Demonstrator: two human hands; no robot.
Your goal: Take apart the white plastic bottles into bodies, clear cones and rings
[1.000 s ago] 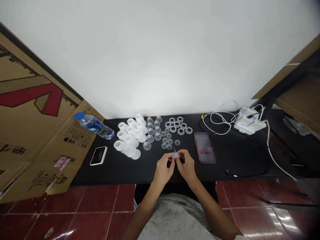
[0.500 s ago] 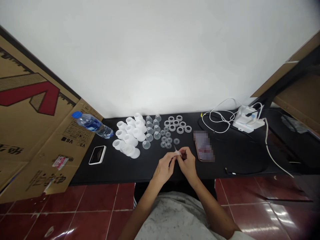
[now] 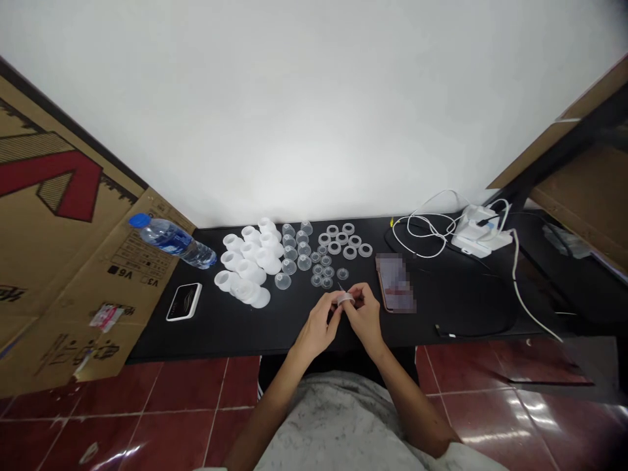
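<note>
Close together over the front of the black table, my left hand [image 3: 318,322] and my right hand [image 3: 365,316] both pinch a translucent screw ring [image 3: 346,298]. A thin pointed tip, perhaps of a teat, pokes out beyond it; the fingers cover the rest. Just past my hands lie several small clear teats [image 3: 327,282], flat side down. Behind them are several translucent rings [image 3: 350,252]. Clear dome caps [image 3: 289,266] stand in two columns farther left, beside a cluster of white bottles [image 3: 250,271] that look like baby bottles.
On the left are a water bottle [image 3: 171,239], a white device with a dark screen [image 3: 184,301] and a large cardboard box [image 3: 112,261]. A phone [image 3: 395,284] lies right of my hands. Farther right are white cables [image 3: 426,226] and a power strip [image 3: 478,229].
My hands have turned the ring slightly, so more of its side shows between the fingers. The whole view has shifted a little; the things on the table stay in place.
</note>
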